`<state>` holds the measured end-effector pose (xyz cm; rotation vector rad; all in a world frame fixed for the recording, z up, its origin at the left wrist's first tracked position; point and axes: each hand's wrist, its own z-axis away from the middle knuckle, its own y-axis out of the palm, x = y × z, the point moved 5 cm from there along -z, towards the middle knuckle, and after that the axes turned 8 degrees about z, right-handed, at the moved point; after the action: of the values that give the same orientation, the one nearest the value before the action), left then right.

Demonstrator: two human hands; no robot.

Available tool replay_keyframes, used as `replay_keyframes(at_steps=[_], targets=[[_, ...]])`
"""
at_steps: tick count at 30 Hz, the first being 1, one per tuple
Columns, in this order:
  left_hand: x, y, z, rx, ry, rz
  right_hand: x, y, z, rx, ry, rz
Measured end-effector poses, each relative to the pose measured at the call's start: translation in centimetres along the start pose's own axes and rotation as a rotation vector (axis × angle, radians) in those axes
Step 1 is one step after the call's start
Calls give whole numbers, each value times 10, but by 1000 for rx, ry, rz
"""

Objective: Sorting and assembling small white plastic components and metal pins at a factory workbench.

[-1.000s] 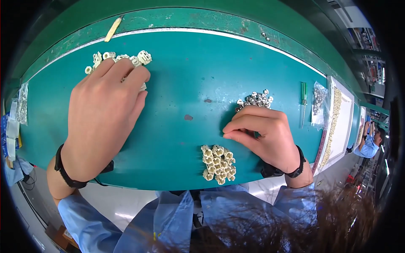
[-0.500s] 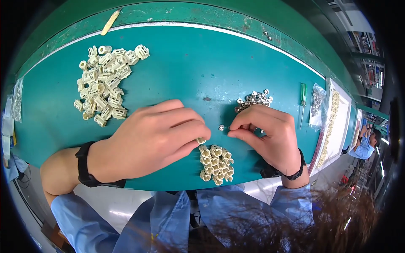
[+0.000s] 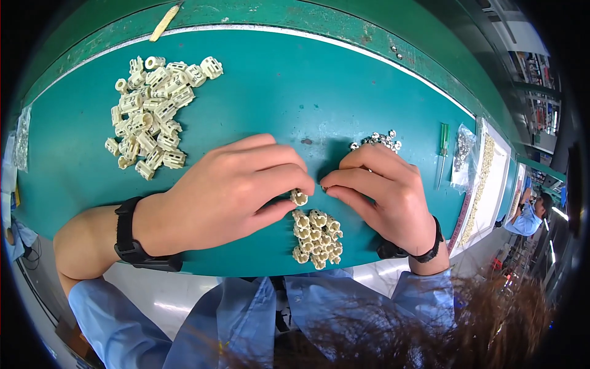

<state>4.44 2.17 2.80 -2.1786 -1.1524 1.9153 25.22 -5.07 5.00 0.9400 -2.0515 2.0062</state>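
Note:
My left hand (image 3: 236, 190) pinches a cream plastic cylindrical part (image 3: 299, 197) between thumb and fingers, its notched open end turned toward my right hand. My right hand (image 3: 384, 190) has thumb and forefinger pressed together on a small metal piece (image 3: 324, 188), mostly hidden by the fingertips. The two hands face each other with a narrow gap between them. Just below stands a tight cluster of the same cream parts (image 3: 318, 238), open ends up. Beyond my right hand lies a pile of small shiny metal pieces (image 3: 384, 140), partly covered by the hand.
A loose heap of cream parts (image 3: 150, 114) lies at the far left on the green mat (image 3: 264, 92). At the right are a green-handled screwdriver (image 3: 444, 144), a clear bag of metal pieces (image 3: 463, 157) and a white tray (image 3: 491, 190). A yellowish stick (image 3: 165, 23) rests on the back ledge.
My right hand has moved left, closer to the cream part, and the single metal piece lying on the mat is now in its fingertips. The held cream part shows more of its open end.

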Motion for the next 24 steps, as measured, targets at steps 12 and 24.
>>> replay_keyframes(at_steps=[12, 24], targets=[[1, 0, 6, -16, 2, -4, 17, 0, -3, -54, -33, -45], [7, 2, 11, -36, 43, -31, 31, 13, -8, -145, -150, 13]])
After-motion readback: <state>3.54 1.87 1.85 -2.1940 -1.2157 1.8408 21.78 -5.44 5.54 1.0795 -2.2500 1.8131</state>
